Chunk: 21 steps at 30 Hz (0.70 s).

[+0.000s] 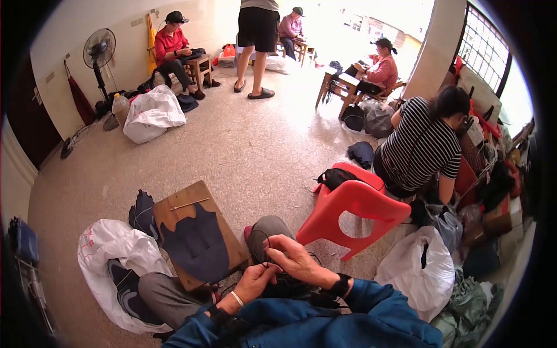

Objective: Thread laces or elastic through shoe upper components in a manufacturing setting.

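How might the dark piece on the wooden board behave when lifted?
The dark piece looks thin and cloth-like, so it probably bends easily. It is likely light, given that thinness. Lying flat on the wooden board, it seems unlikely to roll.

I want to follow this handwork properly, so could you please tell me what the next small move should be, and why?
Perhaps gently straighten the thin dark strand between the left hand and right hand: it appears to curve loosely by the right fingertips, and the hands are close together. The slim tool lies unheld on the wooden surface, so it seems unneeded now.
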Motion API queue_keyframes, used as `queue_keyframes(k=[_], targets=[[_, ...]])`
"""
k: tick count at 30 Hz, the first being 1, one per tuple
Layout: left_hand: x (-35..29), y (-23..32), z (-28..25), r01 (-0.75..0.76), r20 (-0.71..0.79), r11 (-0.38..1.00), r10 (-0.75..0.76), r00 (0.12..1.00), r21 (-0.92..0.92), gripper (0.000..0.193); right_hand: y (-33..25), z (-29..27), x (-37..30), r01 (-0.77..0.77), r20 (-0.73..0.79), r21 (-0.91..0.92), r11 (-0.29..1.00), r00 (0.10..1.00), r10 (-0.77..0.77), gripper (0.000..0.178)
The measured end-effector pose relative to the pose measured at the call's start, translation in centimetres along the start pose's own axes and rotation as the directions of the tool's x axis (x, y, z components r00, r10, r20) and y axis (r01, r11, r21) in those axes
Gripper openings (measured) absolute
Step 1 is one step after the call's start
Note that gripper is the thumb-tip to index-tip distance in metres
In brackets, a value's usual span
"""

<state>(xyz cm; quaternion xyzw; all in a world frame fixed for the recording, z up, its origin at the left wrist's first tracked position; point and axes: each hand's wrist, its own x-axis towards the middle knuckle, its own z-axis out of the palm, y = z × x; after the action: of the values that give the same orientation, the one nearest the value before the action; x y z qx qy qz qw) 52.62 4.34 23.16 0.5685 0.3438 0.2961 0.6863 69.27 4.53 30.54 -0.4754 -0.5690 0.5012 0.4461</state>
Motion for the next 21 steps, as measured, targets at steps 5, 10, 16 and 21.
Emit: queue_keyframes(k=[5, 10, 16, 21], targets=[[-0.6, 0.9, -0.3, -0.054, -0.033, 0.998, 0.055, 0.998, 0.023, 0.026, 3.7, -2.8, -5.0, 0.086, 0.227, -0.233, 0.969, 0.973, -0.032, 0.019], [-0.4, 2.8, -2.2, -0.059, -0.326, 0.998, 0.048, 0.944, -0.023, 0.033, 4.6, -4.4, -7.5, -0.01, 0.245, -0.277, 0.961, 0.966, 0.081, 0.017], [-0.8, 4.8, -5.4, -0.132, -0.335, 0.989, 0.146, 0.931, 0.064, 0.034, 5.6, -5.0, -7.5, -0.26, 0.193, -0.141, 0.955, 0.939, 0.285, 0.019], [-1.6, 8.1, -2.9, 0.028, -0.146, 0.972, -0.064, 0.987, -0.234, 0.033, 1.4, -3.1, -3.2, 0.21, 0.209, -0.329, 0.921, 0.967, -0.147, 0.048]])
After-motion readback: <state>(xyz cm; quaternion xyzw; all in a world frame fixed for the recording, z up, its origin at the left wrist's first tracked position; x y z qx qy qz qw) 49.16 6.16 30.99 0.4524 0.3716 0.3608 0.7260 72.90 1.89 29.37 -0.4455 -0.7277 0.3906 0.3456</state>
